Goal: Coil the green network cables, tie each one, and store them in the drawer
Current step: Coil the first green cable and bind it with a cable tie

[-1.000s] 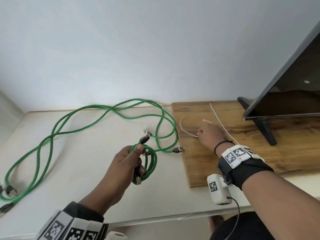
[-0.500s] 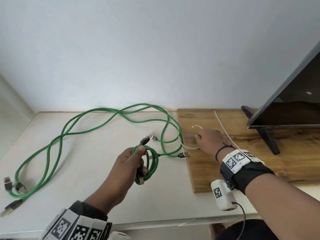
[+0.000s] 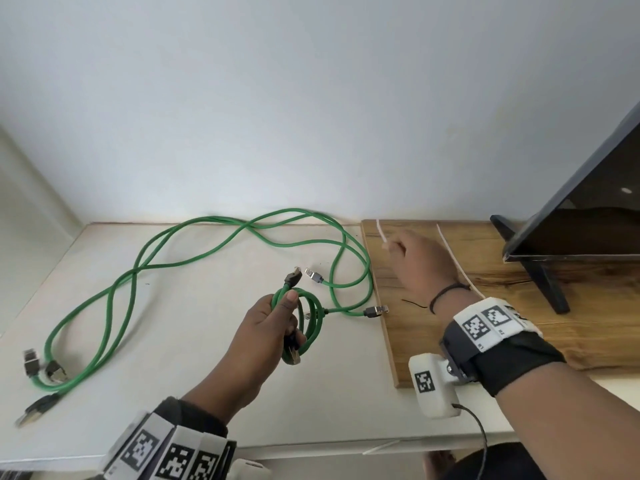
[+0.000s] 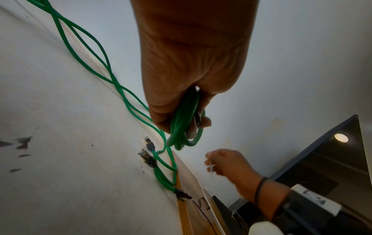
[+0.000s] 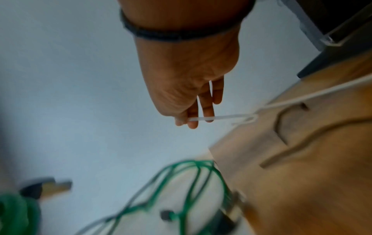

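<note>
My left hand (image 3: 273,320) grips a small coil of green network cable (image 3: 311,320) above the white table (image 3: 173,393), its dark plugs sticking out above and below the fist; the left wrist view shows the same coil (image 4: 185,127) hanging from the curled fingers. My right hand (image 3: 415,258) is raised over the wooden board (image 3: 519,323) and pinches a thin white cable tie (image 3: 382,233); in the right wrist view the tie (image 5: 219,118) runs sideways from the fingertips (image 5: 191,122). Long loose green cables (image 3: 138,271) sprawl over the table to the left. No drawer is in view.
A second white tie (image 3: 453,261) lies on the board behind my right wrist. A dark screen on a black stand (image 3: 581,216) leans at the right. Loose plugs (image 3: 313,274) lie near the board's left edge, others (image 3: 38,368) at the table's left end.
My right hand has lifted the white tie off the board and moved up and away from the board's left edge. The left hand still holds the coil in about the same place.
</note>
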The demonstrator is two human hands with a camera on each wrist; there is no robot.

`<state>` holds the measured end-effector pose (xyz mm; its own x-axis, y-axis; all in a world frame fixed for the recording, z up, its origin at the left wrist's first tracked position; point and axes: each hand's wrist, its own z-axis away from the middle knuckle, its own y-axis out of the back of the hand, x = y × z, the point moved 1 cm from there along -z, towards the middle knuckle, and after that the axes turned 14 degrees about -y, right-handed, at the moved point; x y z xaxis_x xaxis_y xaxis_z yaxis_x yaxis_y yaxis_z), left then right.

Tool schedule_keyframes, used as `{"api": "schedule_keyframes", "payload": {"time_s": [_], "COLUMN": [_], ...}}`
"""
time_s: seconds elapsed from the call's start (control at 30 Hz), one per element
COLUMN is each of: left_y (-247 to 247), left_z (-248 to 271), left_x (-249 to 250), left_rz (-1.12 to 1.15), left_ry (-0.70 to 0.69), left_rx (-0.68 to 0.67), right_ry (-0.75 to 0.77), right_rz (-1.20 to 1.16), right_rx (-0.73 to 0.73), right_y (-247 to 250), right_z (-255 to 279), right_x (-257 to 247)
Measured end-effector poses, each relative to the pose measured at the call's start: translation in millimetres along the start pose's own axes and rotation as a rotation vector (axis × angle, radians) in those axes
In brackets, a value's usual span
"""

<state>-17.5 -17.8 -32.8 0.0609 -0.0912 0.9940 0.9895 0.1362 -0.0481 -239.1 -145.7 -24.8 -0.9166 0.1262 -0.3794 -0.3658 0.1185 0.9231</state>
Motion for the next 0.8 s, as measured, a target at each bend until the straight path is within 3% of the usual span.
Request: {"api": "schedule_keyframes", "payload": {"time_s": [0.13, 0.2, 0.27, 0.4, 0.53, 0.8], "left_y": [-1.6, -2.3, -3.6, -8.0, -11.4, -11.1], "left_z": [1.9, 3.5, 5.4, 11.1, 16.6, 9.8], "left_x": [5.2, 10.4, 15.8, 24.1, 22.1, 6.9], "left_rz": [0.021, 0.035, 0.049, 0.092, 0.002, -0.084], "left_ry": [-0.007, -0.014, -0.026, -0.056, -0.068, 0.033], "left_rx": [0.027, 0.026, 0.011, -0.029, -0.062, -0.018], "right_ry": [0.094, 0.091, 0.035, -0.172, -0.337, -0.321], "right_rz": [-0.529, -0.769, -0.876, -0.889, -0.891, -0.846], "right_rx": [0.136, 0.058, -0.113, -0.437, -0.529, -0.726], "right_y": [56.2, 72.8, 71.4, 31.2, 8.7, -1.7], "right_z": [18.5, 45.2, 76.7, 124.6, 127.2, 127.0], "right_x": [-33.9, -53.4, -66.7, -68.5, -56.0, -54.0]}}
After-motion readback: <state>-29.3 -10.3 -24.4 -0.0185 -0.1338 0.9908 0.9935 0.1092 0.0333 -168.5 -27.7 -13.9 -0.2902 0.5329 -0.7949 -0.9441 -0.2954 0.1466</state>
